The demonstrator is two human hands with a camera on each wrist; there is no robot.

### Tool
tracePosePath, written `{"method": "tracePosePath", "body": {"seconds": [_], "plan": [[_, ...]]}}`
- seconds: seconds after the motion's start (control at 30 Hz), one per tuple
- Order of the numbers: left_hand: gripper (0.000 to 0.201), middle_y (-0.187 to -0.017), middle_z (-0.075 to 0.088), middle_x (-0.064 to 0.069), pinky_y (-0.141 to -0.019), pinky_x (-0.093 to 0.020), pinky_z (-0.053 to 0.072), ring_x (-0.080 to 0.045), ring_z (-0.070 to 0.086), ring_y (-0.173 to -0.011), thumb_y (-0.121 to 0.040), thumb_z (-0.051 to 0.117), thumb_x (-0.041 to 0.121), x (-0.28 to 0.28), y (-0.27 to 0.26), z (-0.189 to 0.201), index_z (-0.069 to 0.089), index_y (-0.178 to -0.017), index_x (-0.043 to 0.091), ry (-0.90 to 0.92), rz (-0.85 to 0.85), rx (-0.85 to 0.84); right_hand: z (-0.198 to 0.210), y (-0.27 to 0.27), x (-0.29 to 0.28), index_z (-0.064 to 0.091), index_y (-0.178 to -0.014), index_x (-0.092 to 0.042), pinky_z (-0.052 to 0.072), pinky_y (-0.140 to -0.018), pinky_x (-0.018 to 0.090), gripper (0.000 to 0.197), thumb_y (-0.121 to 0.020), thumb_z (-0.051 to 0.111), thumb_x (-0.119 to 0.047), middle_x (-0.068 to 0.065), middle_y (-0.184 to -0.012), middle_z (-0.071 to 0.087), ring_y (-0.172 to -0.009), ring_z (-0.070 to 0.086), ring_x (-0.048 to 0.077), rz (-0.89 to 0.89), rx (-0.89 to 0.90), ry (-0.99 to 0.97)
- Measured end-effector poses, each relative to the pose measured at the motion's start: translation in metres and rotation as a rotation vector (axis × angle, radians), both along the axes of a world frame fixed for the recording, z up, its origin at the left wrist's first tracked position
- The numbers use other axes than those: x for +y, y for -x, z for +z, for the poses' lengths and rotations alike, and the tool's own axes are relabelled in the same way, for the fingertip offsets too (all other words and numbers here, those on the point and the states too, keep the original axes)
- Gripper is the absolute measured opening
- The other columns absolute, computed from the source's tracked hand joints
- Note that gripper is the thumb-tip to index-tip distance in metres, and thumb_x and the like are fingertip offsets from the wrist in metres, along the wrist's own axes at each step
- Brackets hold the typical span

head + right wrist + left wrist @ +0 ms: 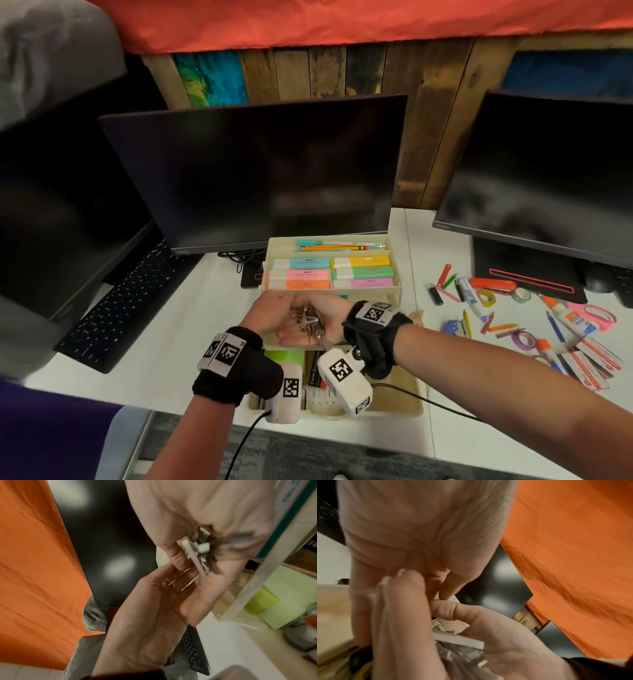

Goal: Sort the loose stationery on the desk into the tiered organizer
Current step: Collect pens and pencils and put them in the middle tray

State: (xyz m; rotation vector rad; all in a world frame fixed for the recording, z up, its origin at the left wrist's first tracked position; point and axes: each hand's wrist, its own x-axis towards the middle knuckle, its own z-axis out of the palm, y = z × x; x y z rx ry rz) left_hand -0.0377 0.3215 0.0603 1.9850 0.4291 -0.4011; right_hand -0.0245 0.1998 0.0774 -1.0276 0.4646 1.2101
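Both hands meet just above the front of the cream tiered organizer (342, 237). My right hand (301, 337) lies palm up with fairly straight fingers and carries a small heap of metal clips (308, 322). My left hand (274, 313) reaches in from the left, and its curled fingers pinch some of the clips (197, 550) over the right palm (154, 608). In the left wrist view the clips (462, 654) are blurred. The organizer's top tier holds pens and pencils, and the tier below it holds pastel highlighters (329, 274). The hands hide most of the lower tiers.
Loose stationery (513, 318) is strewn on the white desk to the right: a red stapler (493, 284), tape rolls, glue and pink scissors (592, 317). Two dark monitors stand behind. A black keyboard (120, 305) lies to the left. Green sticky notes (284, 358) sit in the bottom tray.
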Motion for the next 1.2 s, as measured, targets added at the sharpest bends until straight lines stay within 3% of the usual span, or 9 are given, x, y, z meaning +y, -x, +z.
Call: {"method": "tracePosePath", "body": {"seconds": [0.13,0.23,0.3,0.5,0.6,0.7,0.8,1.0,1.2], "plan": [[0.027,-0.089,0.069,-0.009,-0.08,-0.032,0.05,-0.023,0.064,-0.082,-0.095,0.049,0.024,0.001,-0.002,0.003,0.07,-0.095,0.007,0.048,0.045,0.01,0.001,0.001,-0.001,0.058,-0.082,0.004,0.055,-0.079,0.045,0.037,-0.095,0.043,-0.027,0.02,-0.063,0.067,-0.061,0.069,0.031,-0.048,0.018,-0.07],[0.025,-0.09,0.069,-0.01,-0.073,-0.029,0.05,-0.02,0.062,-0.076,-0.094,0.052,0.024,0.001,-0.003,0.002,0.069,-0.093,0.005,0.073,0.054,0.023,0.002,0.005,-0.001,0.058,-0.084,0.008,0.047,-0.091,0.047,0.045,-0.094,0.04,-0.033,0.025,-0.073,0.067,-0.074,0.067,0.037,-0.078,0.038,-0.082],[0.021,-0.087,0.068,-0.008,-0.067,-0.025,0.048,-0.016,0.061,-0.072,-0.093,0.053,0.021,0.0,-0.003,0.002,0.068,-0.093,0.006,0.085,0.066,0.027,0.002,0.007,-0.002,0.057,-0.083,0.01,0.044,-0.093,0.049,0.05,-0.093,0.037,-0.035,0.028,-0.079,0.065,-0.082,0.062,0.04,-0.097,0.042,-0.094],[0.021,-0.083,0.069,-0.006,-0.089,-0.035,0.049,-0.02,0.063,-0.087,-0.089,0.053,0.011,0.001,0.001,-0.001,0.069,-0.075,0.014,0.048,0.006,0.003,0.01,0.014,-0.007,0.058,-0.092,0.002,0.049,-0.091,0.048,0.045,-0.1,0.027,-0.029,0.019,-0.067,0.065,-0.074,0.063,0.032,-0.098,-0.008,-0.167],[0.016,-0.092,0.072,-0.005,-0.093,-0.034,0.049,-0.02,0.066,-0.094,-0.09,0.057,0.018,-0.001,0.004,0.0,0.07,-0.08,0.019,0.046,-0.02,-0.013,0.015,0.017,-0.01,0.058,-0.091,0.002,0.057,-0.07,0.042,0.043,-0.101,0.026,-0.025,0.02,-0.082,0.062,-0.096,0.059,0.033,-0.131,-0.008,-0.146],[0.015,-0.102,0.071,-0.009,-0.096,-0.035,0.048,-0.021,0.065,-0.101,-0.092,0.056,0.019,-0.002,0.004,0.002,0.07,-0.094,0.014,0.051,-0.036,-0.001,0.018,0.018,-0.013,0.057,-0.093,0.001,0.048,-0.094,0.044,0.041,-0.102,0.025,-0.023,0.022,-0.091,0.059,-0.121,0.051,0.036,-0.165,0.003,-0.146],[0.022,-0.104,0.07,-0.014,-0.095,-0.037,0.049,-0.024,0.065,-0.102,-0.092,0.051,0.015,0.0,0.002,0.002,0.07,-0.097,0.005,0.048,-0.013,0.027,0.023,0.02,-0.014,0.056,-0.092,0.002,0.035,-0.109,0.05,0.037,-0.102,0.028,-0.021,0.022,-0.093,0.059,-0.123,0.05,0.038,-0.207,0.01,-0.143],[0.014,-0.092,0.066,-0.012,-0.088,-0.036,0.048,-0.022,0.06,-0.091,-0.085,0.056,0.001,0.001,0.001,0.001,0.069,-0.084,0.005,-0.001,-0.024,0.012,0.014,0.019,-0.018,0.048,-0.111,0.003,0.036,-0.105,0.055,0.025,-0.099,0.027,-0.006,0.022,-0.098,0.054,-0.103,0.059,0.039,-0.249,0.016,-0.132],[0.028,-0.11,0.065,-0.017,-0.09,-0.04,0.053,-0.026,0.062,-0.101,-0.086,0.054,-0.004,-0.002,0.002,0.001,0.065,-0.111,-0.001,0.024,-0.029,0.04,0.005,0.02,-0.014,0.045,-0.122,-0.002,0.045,-0.094,0.051,0.035,-0.096,0.023,0.006,0.021,-0.092,0.055,-0.084,0.06,0.033,-0.286,-0.121,-0.059]]}}
